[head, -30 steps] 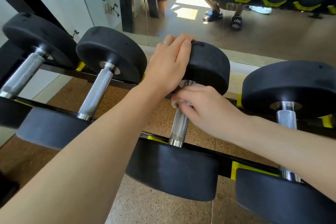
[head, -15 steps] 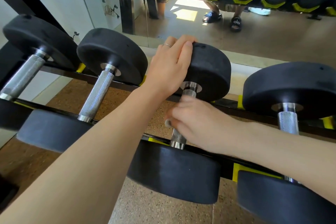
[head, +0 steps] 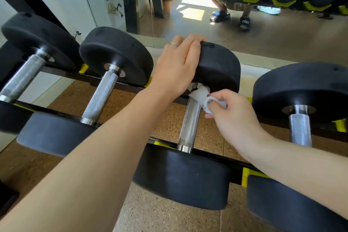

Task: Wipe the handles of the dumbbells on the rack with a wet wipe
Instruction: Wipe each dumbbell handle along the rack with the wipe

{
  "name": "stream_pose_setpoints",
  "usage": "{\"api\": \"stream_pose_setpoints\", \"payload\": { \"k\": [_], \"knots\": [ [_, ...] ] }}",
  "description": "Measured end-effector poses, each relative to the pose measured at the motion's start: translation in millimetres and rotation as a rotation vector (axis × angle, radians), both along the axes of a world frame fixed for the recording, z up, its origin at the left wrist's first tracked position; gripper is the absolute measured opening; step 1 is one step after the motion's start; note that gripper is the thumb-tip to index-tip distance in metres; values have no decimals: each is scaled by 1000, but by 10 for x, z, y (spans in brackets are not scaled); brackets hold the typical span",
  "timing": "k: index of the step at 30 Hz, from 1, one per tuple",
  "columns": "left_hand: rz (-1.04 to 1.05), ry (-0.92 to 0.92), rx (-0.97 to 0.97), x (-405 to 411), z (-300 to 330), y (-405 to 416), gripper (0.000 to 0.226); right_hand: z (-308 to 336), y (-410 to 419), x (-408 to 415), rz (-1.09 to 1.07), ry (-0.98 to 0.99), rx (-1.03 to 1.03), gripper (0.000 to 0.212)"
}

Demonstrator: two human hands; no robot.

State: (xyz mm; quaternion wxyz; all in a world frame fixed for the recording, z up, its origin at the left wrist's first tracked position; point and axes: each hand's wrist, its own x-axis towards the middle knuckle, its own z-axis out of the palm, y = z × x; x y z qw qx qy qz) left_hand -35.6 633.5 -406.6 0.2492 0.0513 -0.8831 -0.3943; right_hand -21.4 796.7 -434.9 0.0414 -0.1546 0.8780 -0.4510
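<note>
- Four black dumbbells lie side by side on a black rack (head: 130, 88) with yellow cradles; a mirror behind reflects more weights
- The left hand (head: 176, 70) lies over the far head of the third dumbbell (head: 216, 69), fingers curved over its top edge, steadying it
- The right hand (head: 231, 117) pinches a crumpled white wet wipe (head: 204, 99) in its fingertips; the wipe touches the top end of that dumbbell's knurled steel handle (head: 190, 124), just under the far head
- Half a second ago this hand was wrapped low around the handle; it has since slid back up and loosened, so most of the steel now shows bare
- This looks like the end of a stroke; the handle may be nearly done, and the fourth dumbbell's handle (head: 299, 130) appears to be next
</note>
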Motion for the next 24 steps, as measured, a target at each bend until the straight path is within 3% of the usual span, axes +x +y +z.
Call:
{"api": "stream_pose_setpoints", "payload": {
  "k": [2, 5, 8, 9, 12, 16, 20, 24],
  "knots": [
    [1, -1, 1, -1, 5, 2, 37, 9, -31, 19, -34, -59, -42, 14],
    [1, 7, 3, -9, -2, -5, 38, 56, 69, 96, 135, -39, 196, 14],
    [1, 6, -1, -14, -8, 6, 38, 82, 230, 188, 419, -389, 393, 15],
    [1, 3, -4, -16, -6, 5, 38, 68, 255, 160, 417, -526, 319, 16],
    [3, 4, -2, -16, -5, -2, 39, -20, 215, -86, 77, -820, -159, 25],
    [0, 3, -6, -19, -13, -2, 39, 50, 26, -206, -68, -948, -586, 25],
    [3, 5, -5, -23, -16, -2, 39, 62, 17, -187, -22, -1084, -712, 43],
    [2, 1, -11, -23, -17, -2, 39, 63, 66, -157, 48, -1149, -599, 42]
  ]
}}
